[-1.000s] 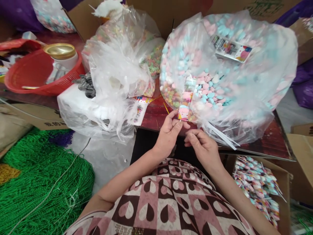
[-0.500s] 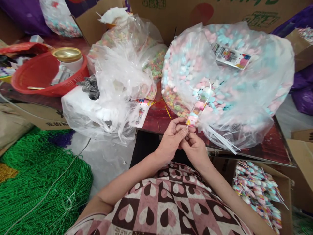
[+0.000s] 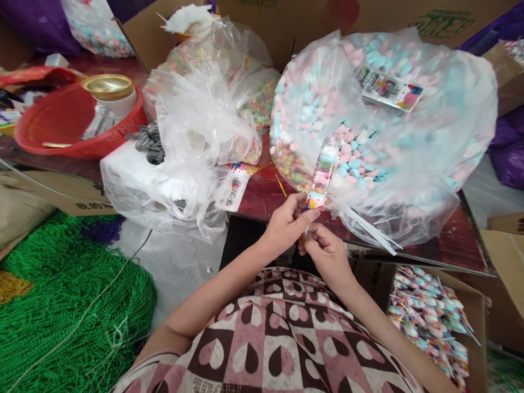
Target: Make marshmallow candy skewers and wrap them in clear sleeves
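My left hand (image 3: pixel 286 225) pinches the lower end of a small clear candy packet (image 3: pixel 321 177) between thumb and fingers. The packet stands up from the grip, with colourful print at its base and pale sweets inside. A short white stick (image 3: pixel 306 230) comes out below it. My right hand (image 3: pixel 327 251) is closed just below and to the right, its fingertips at the stick's lower end. Behind the packet lies a big clear bag of pink and blue sweets (image 3: pixel 368 164), with several white sticks (image 3: pixel 374 229) on its near edge.
At left, a red basket (image 3: pixel 77 147) holds a gold-lidded jar (image 3: pixel 108 90). Bags of ring-shaped sweets (image 3: pixel 262 103) and a white plastic bag (image 3: pixel 164 185) lie mid-table. A carton (image 3: pixel 477 322) of filled packets (image 3: pixel 429 322) is low at right; green cords (image 3: pixel 73 300) pile at left.
The packet now stands straighter and shows more fully above my left hand. My right hand has slid slightly down and away from my left hand, along the stick.
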A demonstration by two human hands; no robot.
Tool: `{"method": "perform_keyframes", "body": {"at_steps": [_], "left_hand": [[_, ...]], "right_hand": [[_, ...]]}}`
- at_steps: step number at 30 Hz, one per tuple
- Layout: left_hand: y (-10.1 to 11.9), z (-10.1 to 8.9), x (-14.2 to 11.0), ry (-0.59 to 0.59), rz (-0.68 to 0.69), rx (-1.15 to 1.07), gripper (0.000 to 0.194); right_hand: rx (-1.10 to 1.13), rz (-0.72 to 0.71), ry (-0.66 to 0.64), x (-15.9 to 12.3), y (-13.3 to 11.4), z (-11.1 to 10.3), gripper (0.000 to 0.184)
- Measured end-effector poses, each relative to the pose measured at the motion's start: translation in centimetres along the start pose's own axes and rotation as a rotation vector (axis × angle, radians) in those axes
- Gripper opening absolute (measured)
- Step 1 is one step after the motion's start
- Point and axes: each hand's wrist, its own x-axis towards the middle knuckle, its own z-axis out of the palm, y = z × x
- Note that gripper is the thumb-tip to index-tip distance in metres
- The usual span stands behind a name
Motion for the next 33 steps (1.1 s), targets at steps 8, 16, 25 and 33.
{"method": "perform_keyframes", "body": {"at_steps": [8,16,25,33], "left_hand": [[0.4,-0.8,-0.1,0.12,0.139,0.239,0.023],[-0.2,-0.2,-0.8,0.014,0.381,0.69,0.026],[0.6,0.1,-1.0,-0.034,0.275,0.616,0.022],[0.7,-0.3,-1.8,0.015,0.098,0.263,0.025]], "right_hand": [[0.079,0.008,-0.015,-0.3,-0.2,-0.3,0.011],[-0.23,-0.138,0.154,0.3,0.6,-0.9,0.026],[-0.431,-0.248,0.253,1.3,0.7,-1.7,0.03],[-0.21,-0.236,0.122,0.8,1.1,-2.1,0.036]]}}
